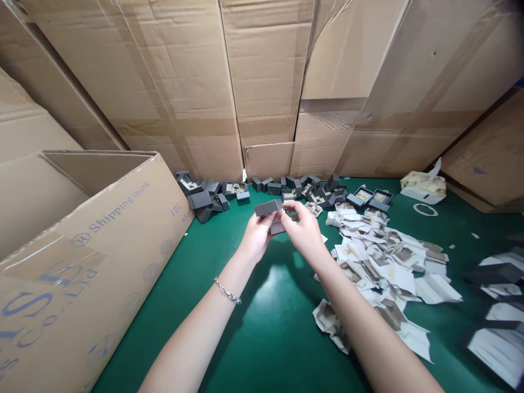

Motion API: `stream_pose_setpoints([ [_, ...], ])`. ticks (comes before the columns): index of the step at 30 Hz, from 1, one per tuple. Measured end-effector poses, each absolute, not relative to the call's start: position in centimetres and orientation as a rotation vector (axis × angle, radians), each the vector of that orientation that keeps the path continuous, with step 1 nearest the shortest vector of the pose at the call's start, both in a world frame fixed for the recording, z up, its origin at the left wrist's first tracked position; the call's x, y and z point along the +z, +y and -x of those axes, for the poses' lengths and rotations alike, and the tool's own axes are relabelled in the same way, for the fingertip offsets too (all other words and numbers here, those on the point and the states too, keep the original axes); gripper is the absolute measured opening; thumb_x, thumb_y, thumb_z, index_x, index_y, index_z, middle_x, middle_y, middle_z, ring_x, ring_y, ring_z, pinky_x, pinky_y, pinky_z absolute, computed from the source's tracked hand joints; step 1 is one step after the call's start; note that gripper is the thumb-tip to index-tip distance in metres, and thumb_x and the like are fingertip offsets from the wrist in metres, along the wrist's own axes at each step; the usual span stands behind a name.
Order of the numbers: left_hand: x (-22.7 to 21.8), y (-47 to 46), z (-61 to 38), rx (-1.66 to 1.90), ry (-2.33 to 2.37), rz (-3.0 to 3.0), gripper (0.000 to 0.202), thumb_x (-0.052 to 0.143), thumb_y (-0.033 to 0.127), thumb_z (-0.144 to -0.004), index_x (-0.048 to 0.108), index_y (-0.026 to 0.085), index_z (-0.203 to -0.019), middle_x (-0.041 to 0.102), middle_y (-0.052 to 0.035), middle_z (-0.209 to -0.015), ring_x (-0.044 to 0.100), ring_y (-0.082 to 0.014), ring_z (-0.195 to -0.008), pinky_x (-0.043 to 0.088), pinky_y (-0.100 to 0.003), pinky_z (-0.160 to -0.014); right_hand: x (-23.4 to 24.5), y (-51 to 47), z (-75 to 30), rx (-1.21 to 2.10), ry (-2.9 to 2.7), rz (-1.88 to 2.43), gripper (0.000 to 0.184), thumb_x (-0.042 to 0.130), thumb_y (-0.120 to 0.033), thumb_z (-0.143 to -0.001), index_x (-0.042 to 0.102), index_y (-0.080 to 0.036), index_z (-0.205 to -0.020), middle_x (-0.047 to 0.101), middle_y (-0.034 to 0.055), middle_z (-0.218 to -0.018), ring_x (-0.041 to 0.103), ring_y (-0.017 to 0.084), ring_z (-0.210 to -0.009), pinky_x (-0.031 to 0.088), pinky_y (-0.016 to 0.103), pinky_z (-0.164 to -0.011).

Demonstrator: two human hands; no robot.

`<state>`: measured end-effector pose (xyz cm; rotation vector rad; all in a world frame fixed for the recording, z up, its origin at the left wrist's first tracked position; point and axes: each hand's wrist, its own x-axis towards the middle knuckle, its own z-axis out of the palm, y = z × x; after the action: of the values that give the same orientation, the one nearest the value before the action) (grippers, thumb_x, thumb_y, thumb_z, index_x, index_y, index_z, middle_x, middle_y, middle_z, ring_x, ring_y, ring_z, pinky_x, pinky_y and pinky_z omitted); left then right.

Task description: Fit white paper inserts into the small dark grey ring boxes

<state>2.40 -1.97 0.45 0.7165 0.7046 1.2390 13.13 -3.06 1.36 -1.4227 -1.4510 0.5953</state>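
Note:
A small dark grey jewellery box (268, 207) is held up over the middle of the green table, its lid raised from its base. My left hand (254, 238) grips it from the left, thumb at the opening. From the right, my right hand (303, 228) has its fingers closed at the box's right edge and opening. What lies inside the box, and whether the right fingertips pinch anything small there, is hidden. Beyond my hands, several similar dark boxes (274, 188) lie in a row, some open with pale inserts.
A large printed carton (135, 234) stands open at the left. Crumpled white and grey paper pieces (393, 267) spread to the right of my right arm. A tissue pack (423, 188) and a white ring (425, 210) lie farther right. Stacked cartons (196, 82) wall off the back.

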Motion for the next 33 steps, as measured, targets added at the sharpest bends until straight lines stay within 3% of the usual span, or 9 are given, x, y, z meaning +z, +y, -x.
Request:
stream_pose_setpoints([
  [3,0.8,-2.1,-2.4,1.231,0.772,-0.649,0.027,0.068,0.028,-0.070,0.060,0.016,-0.093,0.067,-0.0062,-0.089,0.063,-0.0196,-0.080,0.050,-0.035,-0.073,1.1,-3.1,-13.3,0.443,-1.489,1.345,0.022,0.054,-0.032,-0.078,0.054,-0.020,-0.096,0.057,0.0041,-0.094,0.056,0.013,-0.069,0.048,0.028,-0.065],
  [6,1.2,-2.2,-2.2,1.194,0.763,-0.651,0.019,0.060,0.019,-0.071,0.059,0.016,-0.090,0.065,-0.0045,-0.082,0.062,-0.0170,-0.074,0.051,-0.033,-0.068,0.9,-3.0,-13.6,0.253,-1.696,1.201,0.011,0.048,-0.024,-0.082,0.056,-0.021,-0.088,0.056,0.0070,-0.104,0.058,0.016,-0.086,0.048,0.029,-0.076],
  [11,1.7,-2.1,-1.4,1.170,0.734,-0.800,0.036,0.055,0.003,-0.064,0.057,0.017,-0.097,0.064,-0.0025,-0.088,0.061,-0.0151,-0.082,0.051,-0.036,-0.079,1.2,-3.1,-14.1,0.151,-1.919,1.233,0.023,0.042,-0.019,-0.085,0.056,-0.021,-0.104,0.056,0.0088,-0.112,0.056,0.019,-0.099,0.047,0.032,-0.083],
  [20,1.4,-2.0,-1.5,1.141,0.825,-0.928,0.030,0.058,0.013,-0.076,0.053,0.020,-0.104,0.061,-0.0060,-0.108,0.059,-0.0210,-0.100,0.049,-0.042,-0.088,1.3,-3.0,-14.0,0.136,-2.054,1.431,0.020,0.036,-0.019,-0.089,0.053,-0.019,-0.100,0.057,0.0083,-0.102,0.055,0.019,-0.086,0.045,0.028,-0.069],
  [24,1.3,-2.1,-1.7,1.143,0.847,-0.959,0.028,0.057,0.019,-0.078,0.053,0.021,-0.106,0.060,-0.0065,-0.111,0.058,-0.0220,-0.103,0.050,-0.039,-0.085,1.2,-3.1,-14.0,0.161,-2.041,1.487,0.020,0.035,-0.018,-0.088,0.053,-0.018,-0.097,0.057,0.0080,-0.099,0.055,0.017,-0.079,0.043,0.026,-0.064],
  [33,0.5,-2.2,-2.4,1.217,1.009,-0.877,0.014,0.054,0.026,-0.078,0.059,0.021,-0.091,0.065,-0.0030,-0.088,0.061,-0.0162,-0.074,0.048,-0.026,-0.061,1.3,-3.8,-12.7,0.171,-2.171,1.652,0.026,0.035,-0.012,-0.085,0.056,-0.018,-0.099,0.055,0.0090,-0.107,0.057,0.018,-0.086,0.043,0.026,-0.065],
])
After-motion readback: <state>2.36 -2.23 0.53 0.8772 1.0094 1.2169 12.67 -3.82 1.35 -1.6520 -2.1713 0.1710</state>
